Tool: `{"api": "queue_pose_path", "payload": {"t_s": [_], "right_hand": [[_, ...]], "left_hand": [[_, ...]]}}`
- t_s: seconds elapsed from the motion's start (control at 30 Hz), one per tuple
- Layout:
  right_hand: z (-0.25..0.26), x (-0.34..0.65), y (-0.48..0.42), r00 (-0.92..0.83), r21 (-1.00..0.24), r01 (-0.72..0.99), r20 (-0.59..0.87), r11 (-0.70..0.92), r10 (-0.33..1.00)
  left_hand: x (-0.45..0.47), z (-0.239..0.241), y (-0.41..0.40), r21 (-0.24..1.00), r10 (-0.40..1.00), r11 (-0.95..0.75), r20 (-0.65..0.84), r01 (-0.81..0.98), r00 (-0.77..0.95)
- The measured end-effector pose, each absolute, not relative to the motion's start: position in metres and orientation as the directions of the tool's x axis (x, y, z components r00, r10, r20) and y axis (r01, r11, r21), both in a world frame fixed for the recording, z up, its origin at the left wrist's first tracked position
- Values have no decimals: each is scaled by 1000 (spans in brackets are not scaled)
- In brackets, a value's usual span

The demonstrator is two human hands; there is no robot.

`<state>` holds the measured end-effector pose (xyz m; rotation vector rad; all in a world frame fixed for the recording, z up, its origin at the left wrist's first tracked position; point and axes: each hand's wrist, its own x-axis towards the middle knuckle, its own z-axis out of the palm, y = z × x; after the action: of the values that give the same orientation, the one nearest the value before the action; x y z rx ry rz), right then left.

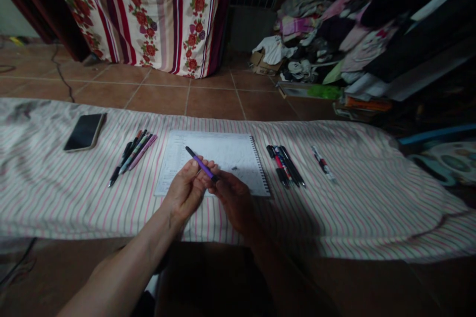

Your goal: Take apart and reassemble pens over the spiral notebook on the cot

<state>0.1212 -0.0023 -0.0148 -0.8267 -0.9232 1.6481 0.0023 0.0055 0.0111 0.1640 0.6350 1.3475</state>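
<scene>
A purple pen (204,166) with dark ends is held between both hands, slanting from upper left to lower right. My left hand (186,188) grips its barrel with thumb and fingers. At its lower right end, my right hand (234,197) pinches the dark tip. Beneath them lies a spiral notebook (219,141) with its wire binding on the right and writing on the left of the page. A small dark thing (234,168) lies on the page; its kind is too small to tell.
Several pens (136,151) lie in a bunch left of the notebook, beyond them a phone (85,132). More pens (284,166) lie to the right, with a single pen (323,164) farther out. A striped cloth (357,208) covers the surface. Behind are a flowered curtain (163,15) and piled clothes (327,25).
</scene>
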Motion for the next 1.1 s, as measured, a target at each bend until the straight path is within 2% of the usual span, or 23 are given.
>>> {"api": "queue_pose_path", "payload": {"t_s": [0.23,0.53,0.97,1.1], "right_hand": [[-10,124,-4,-335,-882,-431,-39,-190,942],[-10,125,-4,-356,-900,-400,-22,-174,934],[-7,124,-5,-379,-902,-401,2,-162,925],[-10,124,-4,-378,-904,-404,24,-142,925]], "left_hand": [[0,14,6,431,924,250,-374,-867,80],[2,22,6,374,898,270,-431,-887,91],[-1,20,7,359,878,269,-472,-894,75],[-1,18,9,342,889,259,-450,-903,85]]}}
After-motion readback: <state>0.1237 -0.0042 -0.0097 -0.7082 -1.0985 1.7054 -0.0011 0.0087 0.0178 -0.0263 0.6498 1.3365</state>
